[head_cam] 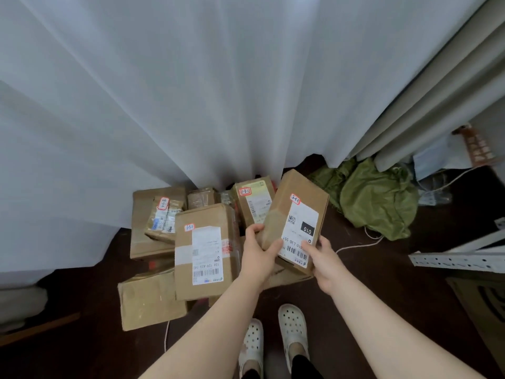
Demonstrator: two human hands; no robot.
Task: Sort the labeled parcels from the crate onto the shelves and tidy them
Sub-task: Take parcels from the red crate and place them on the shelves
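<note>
Both hands hold a brown cardboard parcel [297, 214] above the pile; it bears a white shipping label and a small red-edged sticker. My left hand [258, 253] grips its near left corner, thumb across the front. My right hand [323, 262] grips its near right corner. Below lies a pile of labelled parcels on the dark floor: a large box [205, 250] with a barcode label, a flat box [153, 214] at the left carrying a small packet [164, 220], a box [252, 201] behind, and a plain box [150, 299] at the front left. No crate shows.
White curtains [191, 91] hang right behind the pile. A green bag [379, 198] lies on the floor at the right with cables. A white perforated shelf rail [459, 259] juts in from the right edge. My feet in white clogs [292, 329] stand just before the pile.
</note>
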